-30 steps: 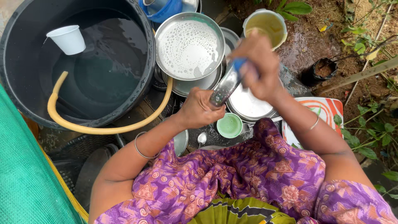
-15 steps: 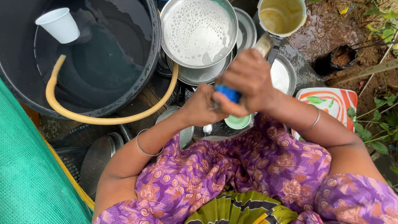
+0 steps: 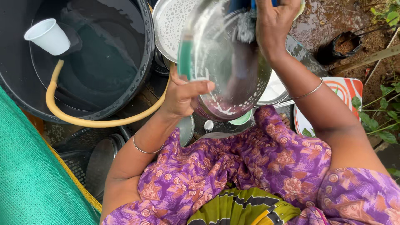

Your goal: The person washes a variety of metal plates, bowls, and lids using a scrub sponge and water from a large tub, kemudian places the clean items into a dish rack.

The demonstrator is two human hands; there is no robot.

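Note:
My left hand (image 3: 183, 93) grips the near rim of a round steel strainer bowl (image 3: 233, 79), tilted on its side and blurred by motion; a green handle (image 3: 184, 54) sticks up beside my fingers. Suds streak the inside of the bowl. My right hand (image 3: 273, 25) is at the bowl's far rim, closed on a dark scrub pad (image 3: 246, 25) with a blue part that presses against the metal. Both wrists wear thin metal bangles.
A big black tub (image 3: 146, 62) of water holds a floating white cup (image 3: 48, 36) and a yellow hose (image 3: 104, 122). A soapy steel plate (image 3: 171, 25), more steel plates, a small green bowl (image 3: 241, 121) and a spoon (image 3: 208, 125) lie below. Red-and-white tray (image 3: 346, 93) right; green net (image 3: 29, 179) left.
Earlier both hands were rubbing a narrow steel utensil with the blue scrubber. Now the left hand holds up the large steel strainer bowl and the right hand has risen to its far rim.

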